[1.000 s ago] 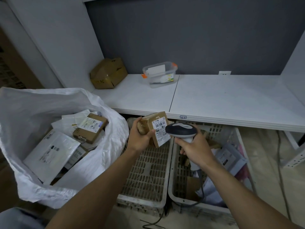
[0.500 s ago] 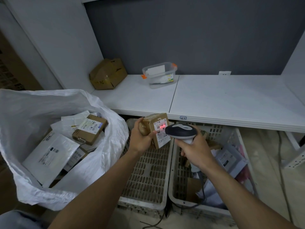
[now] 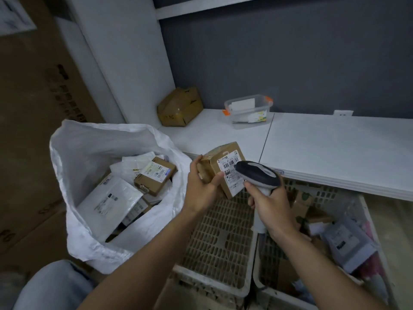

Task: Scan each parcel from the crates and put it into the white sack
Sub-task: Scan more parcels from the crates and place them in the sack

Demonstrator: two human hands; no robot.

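My left hand [image 3: 201, 189] grips a small brown cardboard parcel [image 3: 220, 159] with a white barcode label facing the scanner. My right hand [image 3: 271, 208] holds a grey and black handheld scanner [image 3: 258, 175] by its handle, its head almost touching the label. Both are held above the left crate [image 3: 220, 240], which looks bare inside. The right crate [image 3: 357, 211] holds several parcels and mailers. At the left, the open white sack [image 3: 82, 153] contains several boxes and flat white mailers.
A white shelf [image 3: 324, 151] runs across behind the crates, carrying a crumpled cardboard box [image 3: 180, 107] and a clear plastic tub [image 3: 248, 110] with orange clips. Large cardboard cartons [image 3: 33, 108] stand at the far left. My knee [image 3: 53, 287] shows at the bottom left.
My view has swung left, so sack and crates sit further right. The red scan light seen on the label half a second ago is gone. Both hands keep their hold.
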